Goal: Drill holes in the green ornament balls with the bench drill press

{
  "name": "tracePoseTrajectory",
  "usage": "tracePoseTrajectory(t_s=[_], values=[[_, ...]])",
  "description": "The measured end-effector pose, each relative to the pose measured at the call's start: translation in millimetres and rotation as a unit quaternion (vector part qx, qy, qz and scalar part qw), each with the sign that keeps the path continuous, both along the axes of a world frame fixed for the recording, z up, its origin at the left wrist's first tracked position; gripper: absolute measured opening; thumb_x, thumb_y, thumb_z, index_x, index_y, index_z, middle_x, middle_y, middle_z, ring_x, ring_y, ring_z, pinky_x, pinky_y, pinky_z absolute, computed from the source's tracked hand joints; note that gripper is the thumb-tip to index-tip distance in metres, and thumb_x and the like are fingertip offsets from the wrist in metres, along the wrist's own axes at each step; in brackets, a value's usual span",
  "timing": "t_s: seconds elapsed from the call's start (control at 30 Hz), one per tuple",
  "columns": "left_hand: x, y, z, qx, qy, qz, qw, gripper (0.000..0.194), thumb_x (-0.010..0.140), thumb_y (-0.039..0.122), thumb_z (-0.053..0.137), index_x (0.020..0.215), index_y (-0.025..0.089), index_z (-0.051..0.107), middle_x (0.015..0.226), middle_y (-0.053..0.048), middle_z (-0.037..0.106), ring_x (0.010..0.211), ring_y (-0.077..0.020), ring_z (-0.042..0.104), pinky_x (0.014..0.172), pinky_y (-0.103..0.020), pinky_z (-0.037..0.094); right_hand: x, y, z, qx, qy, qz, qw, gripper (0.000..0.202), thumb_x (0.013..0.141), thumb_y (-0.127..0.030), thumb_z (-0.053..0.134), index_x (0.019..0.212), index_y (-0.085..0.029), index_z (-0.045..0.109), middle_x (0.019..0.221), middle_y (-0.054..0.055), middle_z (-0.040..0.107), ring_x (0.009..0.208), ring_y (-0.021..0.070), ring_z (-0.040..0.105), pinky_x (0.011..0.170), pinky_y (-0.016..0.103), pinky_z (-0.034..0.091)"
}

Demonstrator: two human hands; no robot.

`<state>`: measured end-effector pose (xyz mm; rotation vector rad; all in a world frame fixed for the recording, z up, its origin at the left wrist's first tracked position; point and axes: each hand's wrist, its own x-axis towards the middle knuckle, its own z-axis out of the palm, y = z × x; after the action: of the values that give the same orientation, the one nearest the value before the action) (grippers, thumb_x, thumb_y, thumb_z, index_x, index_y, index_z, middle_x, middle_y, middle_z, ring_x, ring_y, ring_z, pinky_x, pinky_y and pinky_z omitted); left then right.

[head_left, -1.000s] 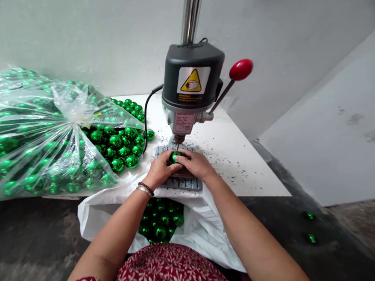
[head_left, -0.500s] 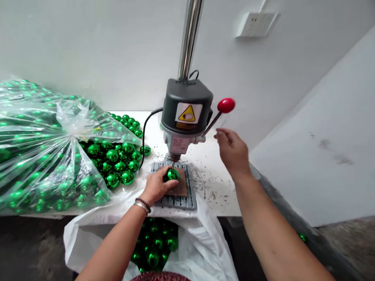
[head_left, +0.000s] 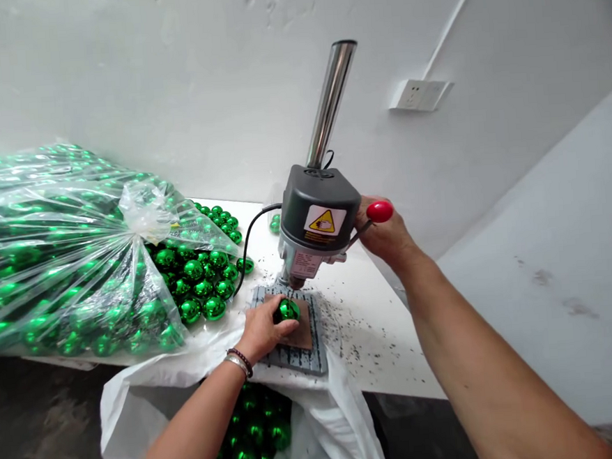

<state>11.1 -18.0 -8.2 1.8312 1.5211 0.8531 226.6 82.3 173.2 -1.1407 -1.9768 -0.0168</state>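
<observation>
My left hand (head_left: 263, 330) is closed round a shiny green ball (head_left: 289, 310), holding it on a brown board (head_left: 302, 327) over the grey slotted base (head_left: 294, 362) of a small drill press. Above the ball is the dark drill head (head_left: 319, 207) with its chuck (head_left: 296, 282). My right hand (head_left: 387, 231) is at the right rear of the drill head, behind the lever with the red knob (head_left: 379, 212). The drill head and knob hide its fingers, so I cannot see what they touch.
A tied clear bag (head_left: 68, 274) of green balls fills the left, with loose balls (head_left: 204, 288) beside it. A white sack (head_left: 335, 423) holding more balls hangs at the table's front edge. Dark shavings litter the white table (head_left: 399, 363). A black cord (head_left: 247, 240) runs left from the drill.
My right hand has moved from in front of the lever to the far right side of the drill head. The view has tilted up. The left hand still holds the ball on the board.
</observation>
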Motion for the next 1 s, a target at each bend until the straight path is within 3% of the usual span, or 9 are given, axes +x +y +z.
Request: tracePoseTrajectory(t_s=[0.1, 0.27, 0.4, 0.47, 0.57, 0.67, 0.73, 0.8, 1.0], values=[[0, -1, -0.8, 0.005, 0.008, -0.001, 1.000, 0.050, 0.077, 0.039, 0.070, 0.125, 0.025, 0.064, 0.110, -0.005, 0.074, 0.100, -0.0266, 0.067, 0.090, -0.037, 0.048, -3, 2, 4.2, -0.008, -0.011, 0.021, 1.000, 0.062, 0.089, -0.071, 0.029, 0.070, -0.020, 0.058, 0.071, 0.004, 0.062, 0.071, 0.0135, 0.056, 0.075, 0.032, 0.048], [0, -1, -2.1, 0.004, 0.013, 0.002, 1.000, 0.052, 0.078, 0.041, 0.070, 0.127, 0.025, 0.063, 0.113, -0.006, 0.074, 0.104, -0.0283, 0.066, 0.092, -0.038, 0.048, -7, 3, 4.3, -0.013, -0.006, 0.040, 0.999, 0.060, 0.091, -0.069, 0.028, 0.073, -0.020, 0.059, 0.080, 0.005, 0.063, 0.084, 0.0142, 0.059, 0.087, 0.032, 0.048], [-1, -1, -2.4, 0.007, -0.002, 0.001, 1.000, 0.054, 0.077, 0.041, 0.071, 0.128, 0.025, 0.062, 0.115, -0.006, 0.073, 0.105, -0.0276, 0.066, 0.094, -0.037, 0.047, -6, 5, 4.0, -0.040, 0.003, 0.040, 0.998, 0.058, 0.089, -0.068, 0.035, 0.078, -0.020, 0.064, 0.085, 0.005, 0.066, 0.084, 0.0132, 0.059, 0.084, 0.031, 0.049], [-1, -1, -2.6, 0.009, -0.002, -0.002, 1.000, 0.053, 0.077, 0.041, 0.071, 0.127, 0.025, 0.062, 0.113, -0.005, 0.073, 0.103, -0.0267, 0.066, 0.093, -0.037, 0.048, -1, 3, 4.9, -0.047, 0.032, 0.020, 0.998, 0.055, 0.088, -0.067, 0.040, 0.089, -0.019, 0.068, 0.094, 0.006, 0.068, 0.085, 0.0133, 0.059, 0.081, 0.031, 0.048], [-1, 0, -3.1, 0.011, -0.001, -0.004, 1.000, 0.053, 0.077, 0.041, 0.071, 0.127, 0.025, 0.062, 0.111, -0.005, 0.074, 0.101, -0.0262, 0.066, 0.091, -0.036, 0.048, 7, -10, 11.7, -0.039, 0.117, -0.035, 0.992, 0.063, 0.092, -0.067, 0.031, 0.106, -0.018, 0.068, 0.099, 0.010, 0.068, 0.083, 0.0135, 0.061, 0.074, 0.031, 0.048], [-2, 0, -3.2, 0.013, 0.007, -0.006, 1.000, 0.051, 0.078, 0.041, 0.070, 0.125, 0.025, 0.063, 0.108, -0.004, 0.074, 0.099, -0.0255, 0.066, 0.089, -0.035, 0.048, 9, -34, 24.9, -0.066, 0.161, -0.065, 0.983, 0.073, 0.092, -0.071, 0.022, 0.092, -0.017, 0.070, 0.077, 0.008, 0.065, 0.062, 0.0094, 0.055, 0.061, 0.028, 0.042], [-1, 0, -2.6, 0.013, 0.018, -0.003, 1.000, 0.049, 0.078, 0.041, 0.070, 0.124, 0.025, 0.063, 0.107, -0.004, 0.074, 0.098, -0.0251, 0.066, 0.089, -0.035, 0.048, 3, -51, 33.7, -0.073, 0.128, -0.077, 0.986, 0.068, 0.088, -0.075, 0.030, 0.083, -0.019, 0.069, 0.064, 0.003, 0.058, 0.054, 0.0075, 0.047, 0.057, 0.027, 0.037], [-1, 0, -1.4, 0.012, 0.023, -0.002, 1.000, 0.048, 0.078, 0.041, 0.070, 0.123, 0.025, 0.063, 0.107, -0.004, 0.074, 0.097, -0.0247, 0.066, 0.088, -0.034, 0.048, -7, -62, 40.2, -0.078, 0.071, -0.113, 0.988, 0.063, 0.087, -0.074, 0.036, 0.076, -0.019, 0.065, 0.063, 0.002, 0.056, 0.056, 0.0084, 0.045, 0.058, 0.027, 0.035], [-2, -1, 0.7, 0.012, 0.022, -0.010, 1.000, 0.045, 0.079, 0.040, 0.070, 0.121, 0.025, 0.064, 0.104, -0.003, 0.074, 0.095, -0.0245, 0.067, 0.086, -0.033, 0.048, -34, -66, 47.6, -0.086, -0.001, -0.224, 0.971, 0.030, 0.091, -0.038, 0.043, 0.070, -0.020, 0.054, 0.072, 0.002, 0.054, 0.064, 0.0110, 0.036, 0.068, 0.029, 0.029]])
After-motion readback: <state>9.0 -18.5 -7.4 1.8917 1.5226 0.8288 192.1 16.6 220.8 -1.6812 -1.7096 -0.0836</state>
